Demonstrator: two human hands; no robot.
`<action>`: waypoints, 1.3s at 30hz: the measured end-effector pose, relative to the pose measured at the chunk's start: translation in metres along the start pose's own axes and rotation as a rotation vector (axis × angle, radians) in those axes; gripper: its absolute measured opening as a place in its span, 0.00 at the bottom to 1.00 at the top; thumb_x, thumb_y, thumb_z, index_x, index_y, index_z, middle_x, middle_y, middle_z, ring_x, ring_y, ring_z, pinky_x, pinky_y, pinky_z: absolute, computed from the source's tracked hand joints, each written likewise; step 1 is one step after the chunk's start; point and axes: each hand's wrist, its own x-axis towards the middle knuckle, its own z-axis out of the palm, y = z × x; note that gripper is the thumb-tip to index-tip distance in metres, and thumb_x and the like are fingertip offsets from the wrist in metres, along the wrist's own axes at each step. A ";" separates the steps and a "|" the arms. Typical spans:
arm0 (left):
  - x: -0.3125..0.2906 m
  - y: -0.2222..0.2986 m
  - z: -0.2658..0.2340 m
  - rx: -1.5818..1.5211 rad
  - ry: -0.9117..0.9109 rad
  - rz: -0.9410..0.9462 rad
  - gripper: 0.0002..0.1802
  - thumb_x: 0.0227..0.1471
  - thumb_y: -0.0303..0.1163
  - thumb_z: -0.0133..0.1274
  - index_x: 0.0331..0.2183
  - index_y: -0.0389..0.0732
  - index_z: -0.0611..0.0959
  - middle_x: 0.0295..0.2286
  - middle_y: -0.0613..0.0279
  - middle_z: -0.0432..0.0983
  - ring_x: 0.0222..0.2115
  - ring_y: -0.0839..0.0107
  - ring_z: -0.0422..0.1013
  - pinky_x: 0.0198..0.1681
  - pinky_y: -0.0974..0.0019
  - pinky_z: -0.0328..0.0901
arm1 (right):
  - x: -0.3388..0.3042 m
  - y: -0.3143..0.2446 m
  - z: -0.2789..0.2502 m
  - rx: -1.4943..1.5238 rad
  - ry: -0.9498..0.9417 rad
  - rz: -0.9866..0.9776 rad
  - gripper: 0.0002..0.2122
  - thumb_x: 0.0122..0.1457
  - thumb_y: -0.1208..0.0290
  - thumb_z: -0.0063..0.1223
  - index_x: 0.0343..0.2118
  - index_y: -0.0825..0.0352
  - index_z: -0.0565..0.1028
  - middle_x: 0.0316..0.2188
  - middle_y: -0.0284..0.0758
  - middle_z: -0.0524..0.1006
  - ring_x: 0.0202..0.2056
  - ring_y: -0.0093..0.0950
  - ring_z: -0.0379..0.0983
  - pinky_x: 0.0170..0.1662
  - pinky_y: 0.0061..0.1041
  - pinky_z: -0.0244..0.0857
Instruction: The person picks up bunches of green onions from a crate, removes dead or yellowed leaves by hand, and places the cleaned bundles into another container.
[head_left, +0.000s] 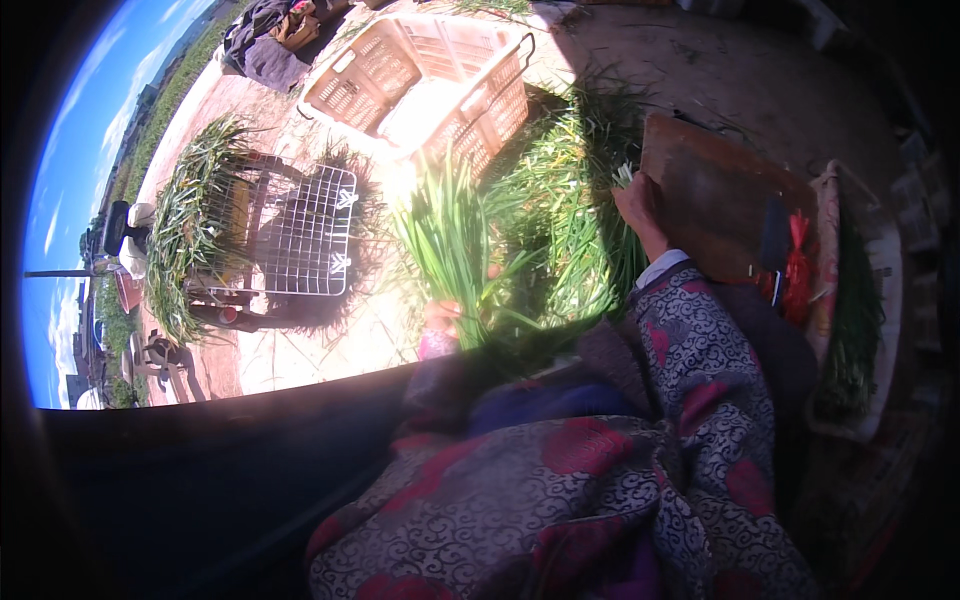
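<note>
In bright sun, my left hand [441,318] is closed around the lower part of a bunch of chives [440,225], whose long green leaves fan upward. My right hand [640,205] is closed too, with pale stalk ends [625,174] poking out beside its fingers. Between the two hands lies a large loose heap of chives [575,220], partly in shade. The stalks below my right hand run into the heap, so their full length is hard to make out.
Beyond the heap stands a pale plastic crate [475,130]. A brown board [715,190] lies right of my right hand, near red ties [797,265] and a crate of greens [850,310]. At left, a cart with a white wire rack [305,230] carries more greens [195,230].
</note>
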 end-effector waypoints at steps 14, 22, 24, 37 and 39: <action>0.009 -0.010 0.015 0.219 0.410 0.118 0.29 0.35 0.22 0.50 0.45 0.26 0.71 0.33 0.38 0.73 0.25 0.50 0.75 0.25 0.57 0.74 | -0.067 -0.124 -0.016 0.813 -0.425 -0.300 0.10 0.52 0.67 0.61 0.26 0.71 0.77 0.14 0.36 0.75 0.18 0.28 0.73 0.24 0.29 0.66; -0.013 -0.007 -0.030 0.411 0.473 0.112 0.13 0.42 0.26 0.53 0.29 0.23 0.78 0.22 0.43 0.76 0.23 0.52 0.74 0.29 0.53 0.72 | -0.071 -0.098 -0.008 0.118 -0.062 -0.546 0.15 0.49 0.62 0.63 0.36 0.66 0.78 0.29 0.46 0.79 0.32 0.45 0.78 0.36 0.40 0.72; -0.006 -0.009 -0.018 0.252 0.447 0.071 0.13 0.41 0.25 0.54 0.29 0.23 0.78 0.22 0.43 0.76 0.23 0.52 0.75 0.29 0.54 0.72 | -0.062 -0.089 -0.016 0.080 -0.032 -0.453 0.14 0.49 0.63 0.63 0.37 0.66 0.78 0.29 0.46 0.79 0.33 0.45 0.78 0.38 0.40 0.72; -0.018 -0.005 -0.024 0.052 0.414 0.114 0.13 0.44 0.31 0.51 0.26 0.28 0.77 0.19 0.47 0.73 0.20 0.55 0.72 0.28 0.49 0.73 | -0.053 -0.096 -0.060 0.686 -0.437 -0.382 0.16 0.51 0.70 0.59 0.43 0.69 0.76 0.30 0.34 0.79 0.32 0.22 0.74 0.36 0.26 0.67; -0.021 -0.003 -0.026 0.077 0.440 0.093 0.13 0.44 0.32 0.51 0.26 0.29 0.77 0.19 0.48 0.73 0.19 0.56 0.71 0.27 0.49 0.73 | -0.054 -0.097 -0.048 0.532 -0.468 -0.502 0.15 0.50 0.69 0.60 0.41 0.70 0.77 0.31 0.38 0.80 0.33 0.27 0.76 0.37 0.30 0.68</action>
